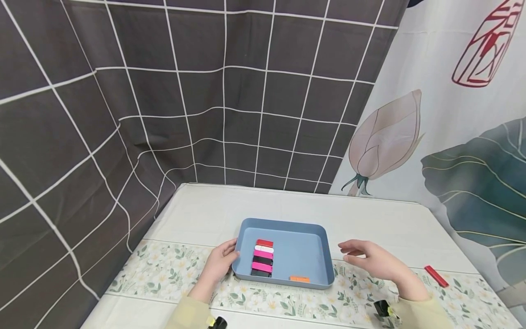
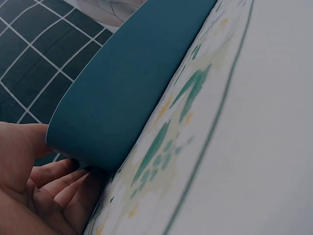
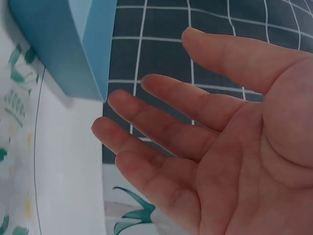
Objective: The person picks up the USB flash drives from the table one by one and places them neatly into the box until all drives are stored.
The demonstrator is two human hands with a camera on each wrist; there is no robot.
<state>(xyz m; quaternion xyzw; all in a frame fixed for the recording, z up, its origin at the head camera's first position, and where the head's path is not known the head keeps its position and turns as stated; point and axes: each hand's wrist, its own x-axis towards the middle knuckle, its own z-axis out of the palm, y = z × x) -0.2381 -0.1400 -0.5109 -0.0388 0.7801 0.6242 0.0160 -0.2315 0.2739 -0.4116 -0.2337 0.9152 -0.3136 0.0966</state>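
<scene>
A shallow blue tray (image 1: 283, 249) with rounded corners lies on the table. My left hand (image 1: 222, 259) grips its left side, the thumb over the rim and the fingers against the outer wall; in the left wrist view the fingers (image 2: 61, 181) curl below the tray's corner. Inside, along the left, small flat bars form a column: a red bar (image 1: 265, 243), a white bar (image 1: 264, 249), and pink and black ones (image 1: 262, 266) alternating below. An orange bar (image 1: 299, 279) sits by the near wall. To the right of the tray, my right hand (image 1: 371, 259) hovers with relaxed fingers, holding nothing.
Another red bar (image 1: 436, 276) lies on the table beyond my right wrist. A white cloth with a floral band (image 1: 172, 265) covers the table. Dark gridded curtain (image 1: 242, 91) hangs behind and to the left; a white printed curtain (image 1: 435, 119) hangs at the right.
</scene>
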